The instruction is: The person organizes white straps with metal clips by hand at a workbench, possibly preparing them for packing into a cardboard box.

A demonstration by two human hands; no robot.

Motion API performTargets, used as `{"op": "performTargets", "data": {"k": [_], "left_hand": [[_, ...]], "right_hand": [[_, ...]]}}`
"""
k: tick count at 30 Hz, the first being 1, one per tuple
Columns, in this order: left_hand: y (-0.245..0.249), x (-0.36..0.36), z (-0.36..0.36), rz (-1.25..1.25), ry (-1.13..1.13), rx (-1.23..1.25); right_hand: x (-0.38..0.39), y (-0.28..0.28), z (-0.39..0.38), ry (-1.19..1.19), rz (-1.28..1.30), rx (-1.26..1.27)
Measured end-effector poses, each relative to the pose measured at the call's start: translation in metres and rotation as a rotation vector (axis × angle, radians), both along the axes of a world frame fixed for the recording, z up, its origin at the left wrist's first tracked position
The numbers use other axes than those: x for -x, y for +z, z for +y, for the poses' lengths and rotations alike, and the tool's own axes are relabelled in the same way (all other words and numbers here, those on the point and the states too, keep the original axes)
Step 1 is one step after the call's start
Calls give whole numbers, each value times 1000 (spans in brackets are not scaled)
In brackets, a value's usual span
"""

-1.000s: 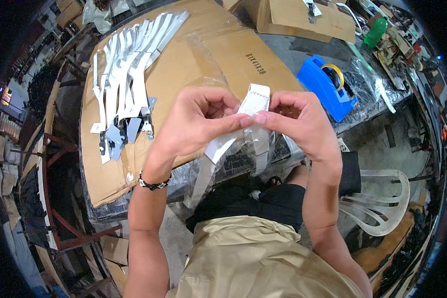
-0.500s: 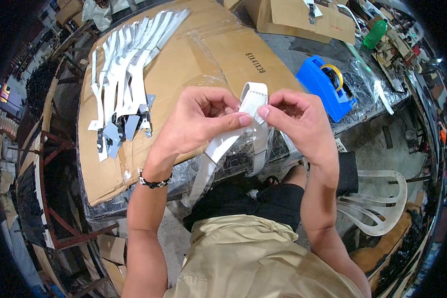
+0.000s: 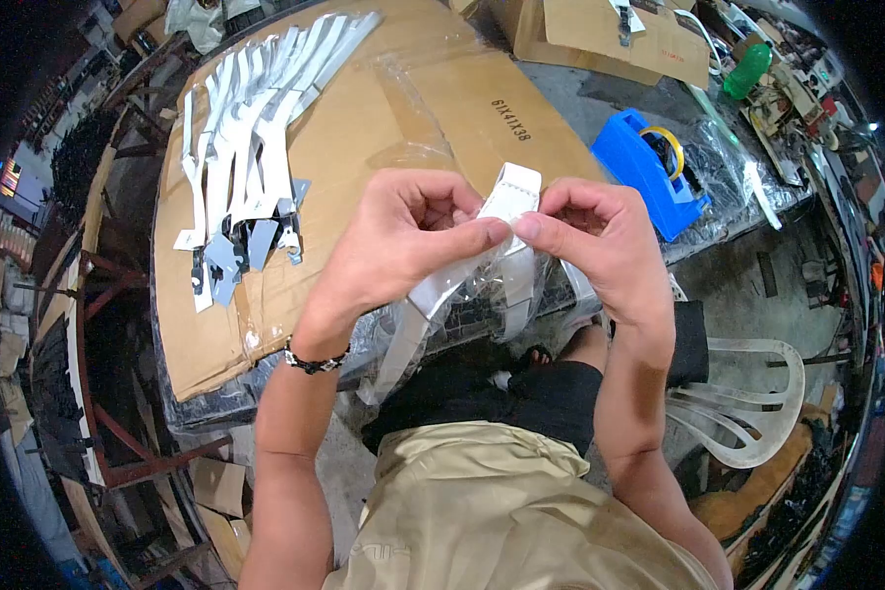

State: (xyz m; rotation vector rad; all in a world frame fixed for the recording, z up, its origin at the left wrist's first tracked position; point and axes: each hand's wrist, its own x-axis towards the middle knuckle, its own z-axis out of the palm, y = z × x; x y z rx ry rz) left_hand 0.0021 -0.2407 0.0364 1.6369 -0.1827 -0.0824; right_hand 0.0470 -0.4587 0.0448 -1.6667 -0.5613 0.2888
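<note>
Between my two hands is a white belt [image 3: 509, 200], its stitched, looped end pointing up and away from me. My left hand [image 3: 398, 236] pinches it from the left with thumb and bent fingers. From the other side my right hand [image 3: 600, 236] pinches the same part, and the two thumb tips nearly meet. Clear plastic film [image 3: 403, 349] wraps the lower lengths, which hang over the table's near edge. To the left, several white belts [image 3: 256, 128] lie fanned out on flat cardboard [image 3: 383, 138], with grey tags and dark clips at their near ends.
A blue tape dispenser [image 3: 639, 167] with a yellow-cored roll stands right of the cardboard. Behind it are an open cardboard box [image 3: 610, 44] and a green bottle [image 3: 748, 71]. A white plastic chair [image 3: 757, 393] is at my right, and a metal frame [image 3: 88, 374] at my left.
Both hands keep their pinch on the belt. The looped end has tilted slightly to the right, and my left thumb has slid a little towards the right thumb.
</note>
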Motion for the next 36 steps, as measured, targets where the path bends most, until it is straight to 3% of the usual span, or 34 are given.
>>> {"op": "performTargets", "data": {"k": [5,8,15,18,24,36], "left_hand": [[-4,-1,-3,-43,40,-40],[-3,0,-5,-31,51,-38],[-6,2,-8,-59,37,-4],[-10,4,-8,-125,42,-95],[-18,13,-12,72,0,98],[-21,14,-14,73,35,201]], "right_hand": [[4,4,3,-7,78,-78],[1,-3,3,-42,-13,4],[2,-7,7,-74,-44,-69],[1,-10,7,-64,-97,-47],[2,-15,8,-70,-111,-34],[5,-13,4,-64,-68,-9]]}}
